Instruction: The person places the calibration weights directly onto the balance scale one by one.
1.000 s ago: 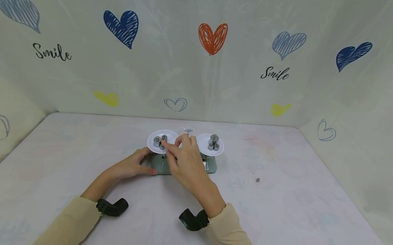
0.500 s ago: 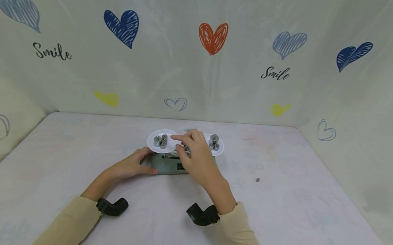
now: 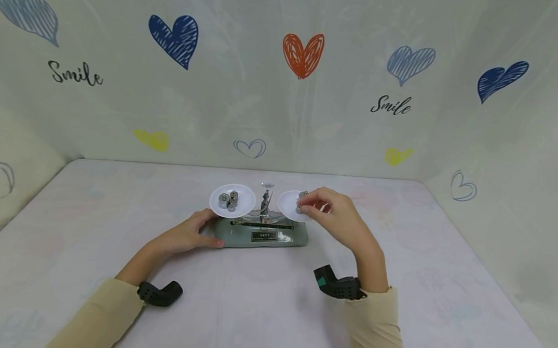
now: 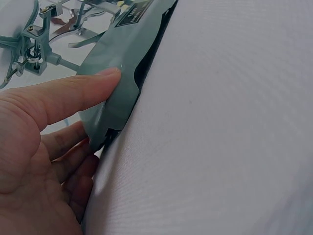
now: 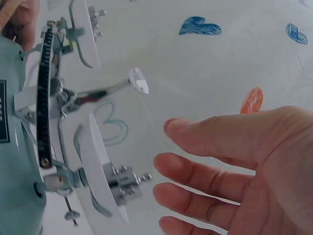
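Note:
A grey-green balance scale (image 3: 239,237) stands at the middle of the table. My left hand (image 3: 187,237) grips its left end, the thumb on the front of the base (image 4: 110,93) and the other fingers round the end. Several metal weights (image 3: 231,200) stand on the white left pan (image 3: 246,204). More metal weights (image 5: 128,183) are on the right pan (image 3: 287,204), partly covered by my fingers in the head view. My right hand (image 3: 335,215) is beside these weights, fingers slightly bent; the right wrist view shows a gap between the fingertips (image 5: 168,164) and the weights.
The pointer (image 3: 265,200) rises between the two pans. Behind the table (image 3: 166,190) hangs a pale backdrop (image 3: 236,89) printed with hearts. Black wrist cameras, such as the right one (image 3: 337,285), sit at both cuffs.
My right hand has moved right, from near the left pan across the pointer to the right pan. The left hand stays on the base. My right arm now covers the small metal piece on the table.

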`<state>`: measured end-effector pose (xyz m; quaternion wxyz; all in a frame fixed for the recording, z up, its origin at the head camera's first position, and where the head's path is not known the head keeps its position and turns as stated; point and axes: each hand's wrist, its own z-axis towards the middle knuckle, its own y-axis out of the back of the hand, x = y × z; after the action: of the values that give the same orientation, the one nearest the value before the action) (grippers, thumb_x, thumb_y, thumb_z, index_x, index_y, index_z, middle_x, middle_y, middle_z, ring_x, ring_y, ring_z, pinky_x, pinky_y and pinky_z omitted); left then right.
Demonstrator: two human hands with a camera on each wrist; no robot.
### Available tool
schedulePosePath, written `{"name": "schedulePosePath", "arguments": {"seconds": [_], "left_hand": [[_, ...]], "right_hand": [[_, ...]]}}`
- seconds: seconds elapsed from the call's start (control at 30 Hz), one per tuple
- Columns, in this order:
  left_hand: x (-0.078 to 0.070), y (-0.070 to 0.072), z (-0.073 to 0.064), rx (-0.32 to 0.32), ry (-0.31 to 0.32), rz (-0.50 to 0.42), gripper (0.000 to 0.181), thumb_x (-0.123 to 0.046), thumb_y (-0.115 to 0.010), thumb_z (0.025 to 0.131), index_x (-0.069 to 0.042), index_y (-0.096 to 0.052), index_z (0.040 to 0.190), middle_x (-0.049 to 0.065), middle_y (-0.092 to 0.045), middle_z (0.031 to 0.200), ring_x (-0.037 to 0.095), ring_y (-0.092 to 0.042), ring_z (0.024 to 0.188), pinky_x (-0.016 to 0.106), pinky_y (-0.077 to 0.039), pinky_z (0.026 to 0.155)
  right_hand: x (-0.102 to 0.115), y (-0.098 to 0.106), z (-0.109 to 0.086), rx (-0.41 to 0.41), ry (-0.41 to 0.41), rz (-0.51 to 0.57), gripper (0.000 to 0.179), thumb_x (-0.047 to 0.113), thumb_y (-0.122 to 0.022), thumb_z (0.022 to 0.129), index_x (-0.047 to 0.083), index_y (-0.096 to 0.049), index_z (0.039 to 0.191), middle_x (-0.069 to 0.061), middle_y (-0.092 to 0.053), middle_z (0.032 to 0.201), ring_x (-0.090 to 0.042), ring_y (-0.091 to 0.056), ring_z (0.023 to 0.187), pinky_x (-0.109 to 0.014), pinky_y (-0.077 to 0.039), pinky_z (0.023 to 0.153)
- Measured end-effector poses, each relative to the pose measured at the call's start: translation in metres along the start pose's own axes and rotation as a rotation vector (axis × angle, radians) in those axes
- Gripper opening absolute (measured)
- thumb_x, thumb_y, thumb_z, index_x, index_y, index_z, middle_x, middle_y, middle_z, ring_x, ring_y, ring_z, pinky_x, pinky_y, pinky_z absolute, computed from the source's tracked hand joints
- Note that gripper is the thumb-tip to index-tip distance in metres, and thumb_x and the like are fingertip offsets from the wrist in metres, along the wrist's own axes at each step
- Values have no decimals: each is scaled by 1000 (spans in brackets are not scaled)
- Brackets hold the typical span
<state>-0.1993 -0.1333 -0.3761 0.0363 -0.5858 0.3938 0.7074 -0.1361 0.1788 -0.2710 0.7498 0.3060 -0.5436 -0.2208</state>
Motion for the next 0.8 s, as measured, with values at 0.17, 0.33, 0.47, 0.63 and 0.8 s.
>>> {"name": "schedulePosePath", "arguments": {"seconds": [0.17,0.33,0.47,0.63,0.8], "left_hand": [[1,0,0,1,-3,-1,78,-21,-74,77,2,-34,139,24,-32,144,44,-18,136,63,-12,108],[2,0,0,0,2,-5,78,-21,-75,77,3,-33,139,24,-32,144,44,-17,136,63,-12,108],[3,0,0,-6,10,5,79,-22,-75,76,3,-34,139,25,-32,143,45,-17,135,64,-11,108],[4,-1,1,-11,31,0,79,-23,-75,76,2,-34,139,23,-32,144,44,-16,136,63,-9,108],[2,-1,1,-12,27,10,79,-22,-75,76,3,-34,139,24,-32,144,44,-17,136,64,-10,108]], "right_hand": [[-23,19,-7,32,-125,-30,16,17,-62,89,7,-67,99,-5,-63,91,-19,-53,86,-31,-44,77],[-45,36,-18,76,-232,-46,20,23,-63,88,7,-67,99,-6,-61,92,-20,-53,90,-31,-44,76],[-65,48,-28,134,-317,0,25,25,-61,89,4,-65,103,-6,-62,96,-20,-53,92,-34,-42,82],[-89,57,-41,207,-418,17,29,25,-61,89,1,-63,105,-5,-63,97,-21,-52,90,-31,-43,80],[-106,62,-51,264,-493,27,30,25,-63,87,0,-63,104,-3,-64,95,-18,-54,90,-30,-45,79]]}}
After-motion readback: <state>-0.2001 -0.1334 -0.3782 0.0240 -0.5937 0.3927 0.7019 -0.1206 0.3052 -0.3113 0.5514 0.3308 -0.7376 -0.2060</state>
